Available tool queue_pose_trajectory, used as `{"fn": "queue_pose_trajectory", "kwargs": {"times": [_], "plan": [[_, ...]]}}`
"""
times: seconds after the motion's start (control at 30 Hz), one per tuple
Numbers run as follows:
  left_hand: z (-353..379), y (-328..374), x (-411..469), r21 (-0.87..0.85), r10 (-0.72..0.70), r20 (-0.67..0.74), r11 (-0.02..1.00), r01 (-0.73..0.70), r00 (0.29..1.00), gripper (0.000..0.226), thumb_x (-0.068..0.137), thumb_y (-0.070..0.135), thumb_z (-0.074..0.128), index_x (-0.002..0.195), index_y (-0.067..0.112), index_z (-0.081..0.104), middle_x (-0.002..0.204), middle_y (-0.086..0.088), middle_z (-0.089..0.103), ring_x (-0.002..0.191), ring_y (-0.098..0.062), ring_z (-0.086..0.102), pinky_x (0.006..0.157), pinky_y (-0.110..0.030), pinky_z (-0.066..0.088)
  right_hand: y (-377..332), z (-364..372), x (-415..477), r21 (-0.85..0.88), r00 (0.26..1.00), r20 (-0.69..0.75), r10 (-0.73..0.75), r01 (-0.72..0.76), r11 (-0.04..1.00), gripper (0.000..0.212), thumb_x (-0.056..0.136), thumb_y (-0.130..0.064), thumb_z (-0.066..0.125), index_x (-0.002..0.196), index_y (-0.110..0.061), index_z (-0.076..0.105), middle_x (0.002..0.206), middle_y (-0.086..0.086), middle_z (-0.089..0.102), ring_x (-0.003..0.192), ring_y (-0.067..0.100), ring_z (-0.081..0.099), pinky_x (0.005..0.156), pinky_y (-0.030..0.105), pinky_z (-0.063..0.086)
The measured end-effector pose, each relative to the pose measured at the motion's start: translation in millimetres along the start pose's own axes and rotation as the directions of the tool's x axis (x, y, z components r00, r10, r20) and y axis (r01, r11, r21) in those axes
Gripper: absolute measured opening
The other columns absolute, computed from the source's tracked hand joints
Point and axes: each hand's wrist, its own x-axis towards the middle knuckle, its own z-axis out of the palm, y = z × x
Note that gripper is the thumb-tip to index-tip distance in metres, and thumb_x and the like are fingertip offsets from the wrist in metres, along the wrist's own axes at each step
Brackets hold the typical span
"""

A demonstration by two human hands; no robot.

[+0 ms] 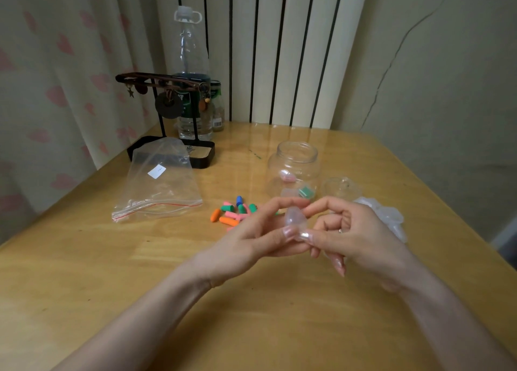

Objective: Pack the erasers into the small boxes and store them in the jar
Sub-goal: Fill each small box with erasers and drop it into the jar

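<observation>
Centre frame: small clear box (pixel 295 221) pinched by my left hand (pixel 251 239) and right hand (pixel 355 233) together, seemingly empty. I reckon I'm prying it open. Next, one of the erasers (pixel 233 212) just left goes in; the jar (pixel 293 166) stands open above.
</observation>
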Motion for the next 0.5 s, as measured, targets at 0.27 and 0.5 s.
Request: {"fn": "queue_pose_trajectory", "kwargs": {"times": [0.27,0.5], "plan": [[-0.1,-5.5,-1.4,0.242,0.039,0.046,0.969,-0.049,0.998,0.03,0.096,0.01,0.041,0.125,0.004,0.039,0.102,-0.017,0.059,0.099,-0.015,0.06,0.093,-0.032,0.05,9.8,-2.8,3.6,-0.012,0.991,0.121,0.057,-0.056,0.998,0.051,0.065,-0.025,0.076,0.106,-0.01,0.05,0.061,0.005,0.064,0.052,0.026,0.053,0.036,0.021,0.039],[5.7,-6.3,-2.9,0.273,0.097,0.086,0.955,-0.117,0.992,0.027,0.096,0.0,0.04,0.123,-0.005,0.038,0.092,-0.017,0.058,0.088,-0.016,0.061,0.091,-0.027,0.048,12.2,-4.7,3.2,-0.019,0.98,0.199,0.029,-0.026,0.999,0.047,0.068,-0.029,0.074,0.106,-0.016,0.048,0.07,0.017,0.071,0.052,0.027,0.049,0.037,0.023,0.038]]}}
